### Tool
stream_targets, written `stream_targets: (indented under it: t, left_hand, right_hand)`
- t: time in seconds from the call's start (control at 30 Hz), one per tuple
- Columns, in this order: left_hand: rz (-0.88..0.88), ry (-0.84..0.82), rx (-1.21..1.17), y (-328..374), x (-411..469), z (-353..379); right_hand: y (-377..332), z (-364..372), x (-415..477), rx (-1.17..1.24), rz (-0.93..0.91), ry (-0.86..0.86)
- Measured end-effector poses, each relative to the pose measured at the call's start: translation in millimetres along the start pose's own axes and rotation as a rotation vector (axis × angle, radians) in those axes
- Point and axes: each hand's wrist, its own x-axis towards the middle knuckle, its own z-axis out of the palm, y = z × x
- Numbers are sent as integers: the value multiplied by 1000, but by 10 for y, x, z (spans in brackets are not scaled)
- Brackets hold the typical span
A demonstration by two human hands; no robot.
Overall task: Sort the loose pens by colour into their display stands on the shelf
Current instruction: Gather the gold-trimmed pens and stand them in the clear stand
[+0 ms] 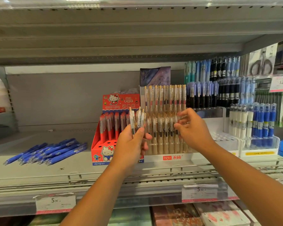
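My left hand (131, 141) grips a small bunch of clear pens with gold clips (137, 119), held upright in front of the red Hello Kitty stand (103, 150). My right hand (191, 128) reaches into the clear stand of matching clear pens (166, 124), its fingers curled among the lower row; whether it holds a pen is unclear. A loose pile of blue pens (51, 151) lies on the shelf at the left. Red pens (112, 124) fill the Hello Kitty stand.
Right of the clear stand are stands of black, lilac and blue pens (203, 93) and a stand of white and blue pens (258, 121). Packaged scissors (261, 62) hang at the far right. A wire rail (153, 176) with price tags runs along the shelf front.
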Motion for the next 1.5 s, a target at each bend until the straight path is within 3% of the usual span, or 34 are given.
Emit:
stream_targets:
  t: [0.27,0.43,0.53,0.73,1.0,1.23,1.5]
  left_hand:
    - [-5,-24,-71,23,-21,21]
    - [0,-41,-105,23,-39,12]
    - [6,-52,-110,24,-38,13]
    - [32,-74,-76,16,-32,16]
    - [54,-91,-6,-21,-4,12]
    - [39,-53,-28,-58,57,17]
    - [19,17,147,-96,73,12]
  right_hand:
    - [36,2,-43,-34,46,-12]
    - [-44,95,-129,-225,-21,138]
    - [-200,154,-186,-74,-113,178]
    - [-560,291,-303,412,-50,-98]
    - [-611,322,-315,594,65,-124]
    - [-440,20,-134,560,78,21]
    - [-97,-309,116,299,-32,201]
